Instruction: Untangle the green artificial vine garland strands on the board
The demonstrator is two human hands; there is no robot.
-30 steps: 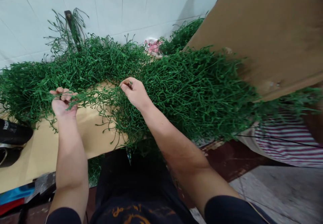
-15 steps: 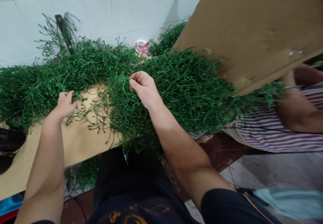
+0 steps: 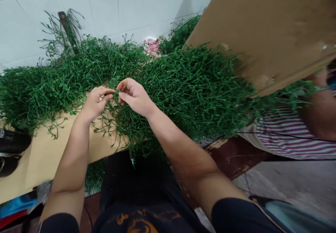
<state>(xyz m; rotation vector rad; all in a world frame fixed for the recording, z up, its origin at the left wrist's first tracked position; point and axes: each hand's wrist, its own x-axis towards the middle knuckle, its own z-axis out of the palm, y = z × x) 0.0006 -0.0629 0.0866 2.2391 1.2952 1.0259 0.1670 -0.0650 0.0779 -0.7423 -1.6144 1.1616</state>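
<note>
My left hand (image 3: 96, 103) and my right hand (image 3: 135, 98) meet over the cardboard-topped table, fingertips almost touching. Between them is a thin green plant sprig (image 3: 116, 93), pinched by both thumbs and forefingers. Whether it is one strand or more I cannot make out. A big heap of green wiry sprigs (image 3: 194, 93), artificial-looking with small tips, lies right of my right hand. Another long heap (image 3: 49, 86) stretches along the wall behind my left hand. Several loose sprigs (image 3: 105, 126) lie scattered below my hands.
A large cardboard sheet (image 3: 273, 33) leans over the right heap. Bare cardboard (image 3: 60, 149) covers the table's front left. Dark cylindrical objects (image 3: 14, 142) stand at the left edge. A person in a striped garment (image 3: 286, 138) sits at right. White tiles (image 3: 147, 5) line the back.
My left hand has moved right and up from the loose sprigs to meet my right hand. My right hand has come left and slightly down.
</note>
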